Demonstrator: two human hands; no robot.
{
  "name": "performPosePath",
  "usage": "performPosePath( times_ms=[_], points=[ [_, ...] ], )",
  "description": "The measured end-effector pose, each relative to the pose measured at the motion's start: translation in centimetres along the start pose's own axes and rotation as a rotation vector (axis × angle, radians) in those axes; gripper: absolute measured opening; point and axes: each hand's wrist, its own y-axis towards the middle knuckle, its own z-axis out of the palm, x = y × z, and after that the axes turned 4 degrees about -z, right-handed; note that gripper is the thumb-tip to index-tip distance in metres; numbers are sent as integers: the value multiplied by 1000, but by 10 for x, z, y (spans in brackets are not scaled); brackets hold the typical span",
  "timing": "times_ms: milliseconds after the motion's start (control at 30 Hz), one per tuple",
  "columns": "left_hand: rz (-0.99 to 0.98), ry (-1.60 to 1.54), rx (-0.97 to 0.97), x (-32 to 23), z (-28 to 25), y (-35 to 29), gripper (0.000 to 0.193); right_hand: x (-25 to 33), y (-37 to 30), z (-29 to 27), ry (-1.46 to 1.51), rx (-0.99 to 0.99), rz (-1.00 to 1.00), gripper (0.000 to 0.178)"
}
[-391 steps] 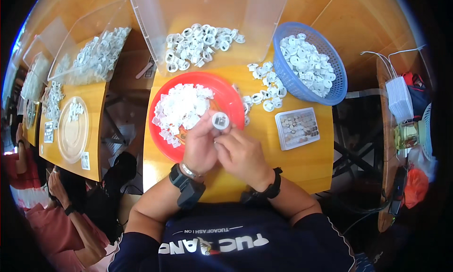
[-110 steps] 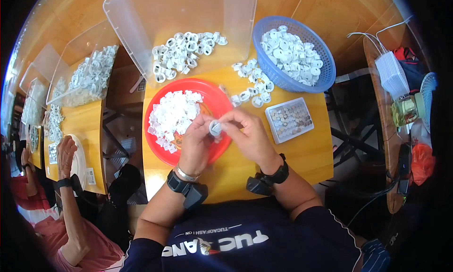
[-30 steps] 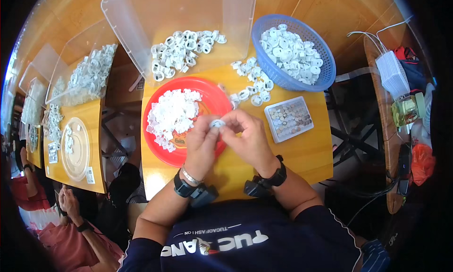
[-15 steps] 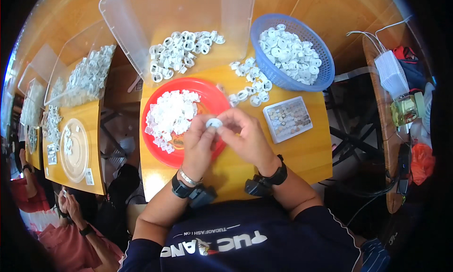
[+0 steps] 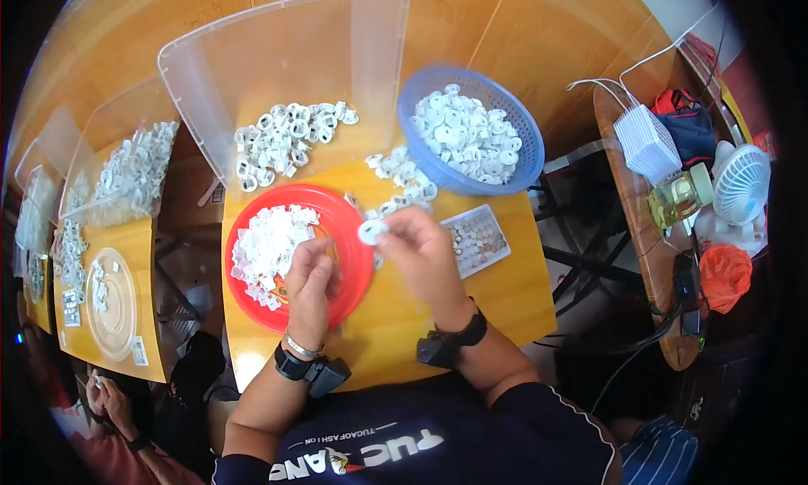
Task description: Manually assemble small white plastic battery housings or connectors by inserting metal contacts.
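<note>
We pinch a round white plastic part (image 5: 370, 232) in our right hand (image 5: 427, 262), over the round red plastic plate's (image 5: 360, 273) right rim; our left hand (image 5: 310, 287) hangs loosely curled, empty, over the plate.

The table (image 5: 509, 304) was bright and the white bits (image 5: 271, 243) glared; lines bent near the black edges.

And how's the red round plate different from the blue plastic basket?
The red round plate is shallow; the blue plastic basket is deeper. The plate looks solid; the basket has little holes. The plate holds angular white pieces; the basket, rounder white pieces. Both are roundish and sit on the table.
</note>
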Motion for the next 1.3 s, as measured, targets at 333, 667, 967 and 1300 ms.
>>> performPosePath(
  times_ms=[333, 667, 967, 1300],
  points=[
    [-35, -38, -31, -12, -3, 0, 19, 53, 25, -30, 51, -551, -148, 28],
    [-43, -121, -48, -7, -10, 7, 17, -31, 37, -3, -1264, -8, -471, 21],
    [-49, -173, -18, -3, -10, 9, 15, -38, 41, -3, -1390, 36, -307, 11],
    [-126, -400, 240, 0, -13, 13, 31, -12, 11, 31, -677, 83, -514, 18]
  ],
)
